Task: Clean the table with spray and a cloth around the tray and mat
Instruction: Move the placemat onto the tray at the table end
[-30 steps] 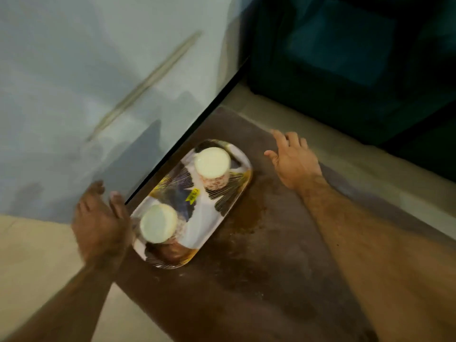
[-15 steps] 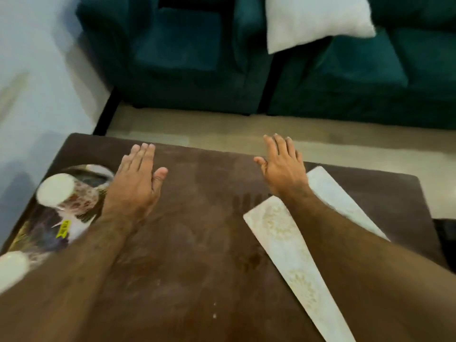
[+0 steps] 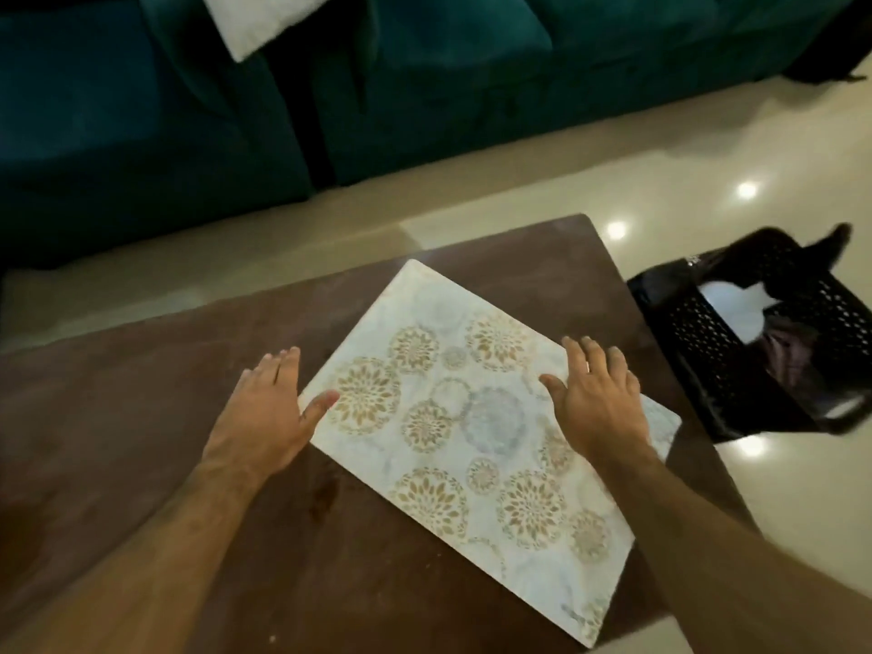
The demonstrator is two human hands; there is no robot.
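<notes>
A pale mat (image 3: 453,431) with gold and grey floral rounds lies at an angle on the right half of the brown table (image 3: 141,417). My left hand (image 3: 269,413) is flat and open beside the mat's left edge, its thumb touching that edge. My right hand (image 3: 599,398) is open with fingers spread, resting on the mat's right part. Neither hand holds anything. The tray, the spray and the cloth are out of view.
A black perforated basket (image 3: 755,351) stands on the pale floor just right of the table, with something white and something dark inside. A dark green sofa (image 3: 424,87) with a white cushion (image 3: 264,16) runs along the far side. Faint stains mark the tabletop.
The view has swung right, from the tray at the table's left end to the mat. Both hands have moved right: the left to the mat's edge, the right onto the mat.
</notes>
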